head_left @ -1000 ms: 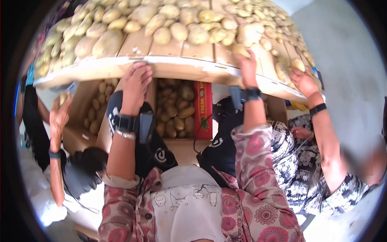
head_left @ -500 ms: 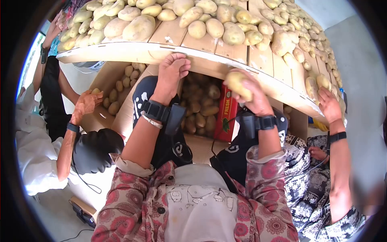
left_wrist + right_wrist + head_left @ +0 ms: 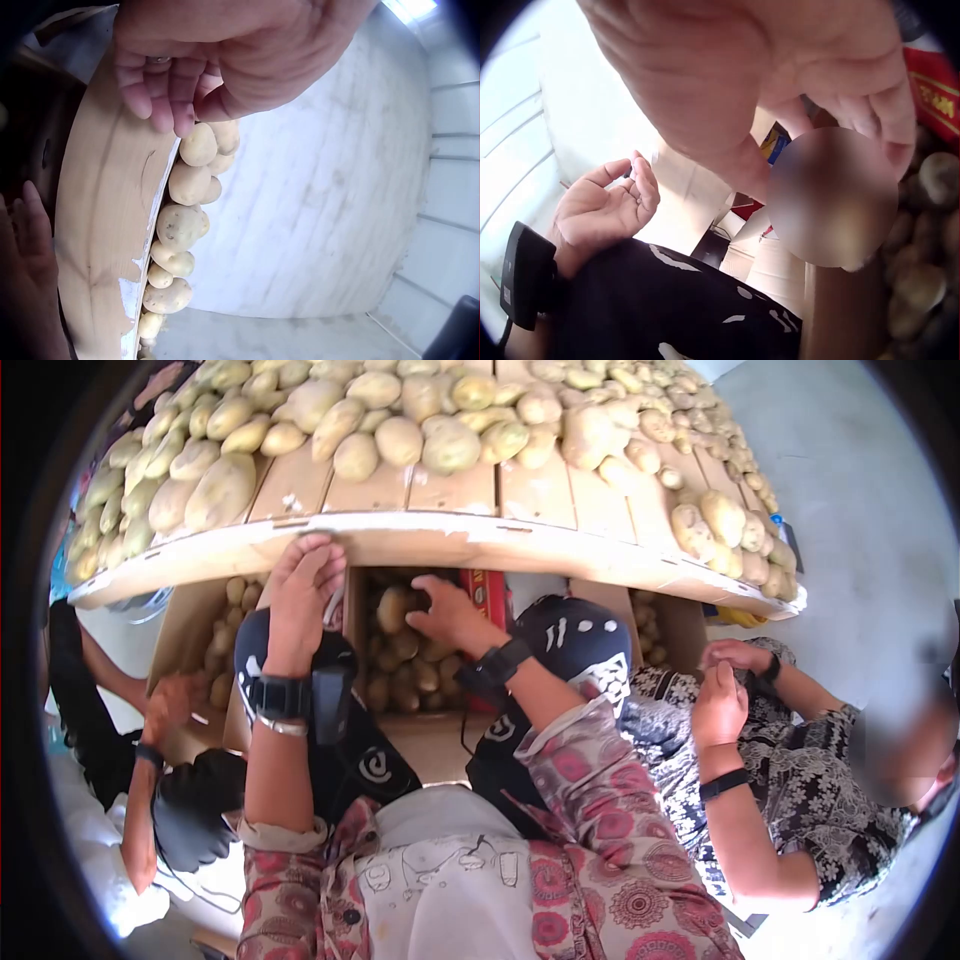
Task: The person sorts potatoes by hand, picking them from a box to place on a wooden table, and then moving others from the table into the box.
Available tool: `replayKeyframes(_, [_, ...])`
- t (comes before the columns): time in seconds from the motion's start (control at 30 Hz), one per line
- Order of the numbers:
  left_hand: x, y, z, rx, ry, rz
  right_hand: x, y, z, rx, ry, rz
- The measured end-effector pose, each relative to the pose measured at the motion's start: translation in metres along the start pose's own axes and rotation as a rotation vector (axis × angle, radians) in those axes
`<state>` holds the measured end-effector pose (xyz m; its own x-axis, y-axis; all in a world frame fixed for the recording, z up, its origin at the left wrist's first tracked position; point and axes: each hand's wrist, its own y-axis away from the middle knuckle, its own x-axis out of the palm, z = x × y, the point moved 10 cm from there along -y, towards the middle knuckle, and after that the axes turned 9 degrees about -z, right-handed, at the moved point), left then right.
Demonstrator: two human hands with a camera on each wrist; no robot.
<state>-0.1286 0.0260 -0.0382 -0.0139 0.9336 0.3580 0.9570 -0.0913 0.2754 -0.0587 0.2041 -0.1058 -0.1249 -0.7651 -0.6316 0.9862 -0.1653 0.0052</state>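
Note:
Below the tabletop's front edge, my right hand [image 3: 455,618] hangs over a cardboard box [image 3: 420,732] of potatoes, thumb and fingers parted. A pale potato [image 3: 394,610] lies just past its fingertips, inside the box opening in the head view. The right wrist view shows a blurred round patch [image 3: 832,196] by the thumb and fingers, hiding what is there. My left hand [image 3: 306,592] is at the tabletop's front edge [image 3: 420,540] with nothing in it. Its fingers [image 3: 184,105] hang loosely bent beside that edge in the left wrist view.
Many potatoes [image 3: 450,445] cover the planked tabletop, piled toward the back and both ends. A second box [image 3: 185,630] with potatoes stands at left, another [image 3: 690,635] at right. People sit on both sides; the right one's hands [image 3: 722,695] are over their lap.
My right hand took a potato from the tabletop, brought it left and down over the box, and parted from it. My left hand stays by the edge. The right neighbour's hand left the table.

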Motion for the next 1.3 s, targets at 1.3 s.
replayKeyframes(1.3, [-0.007, -0.002, -0.002, -0.012, 0.06, -0.053, -0.311, -0.067, -0.086, 0.191, 0.205, -0.68])
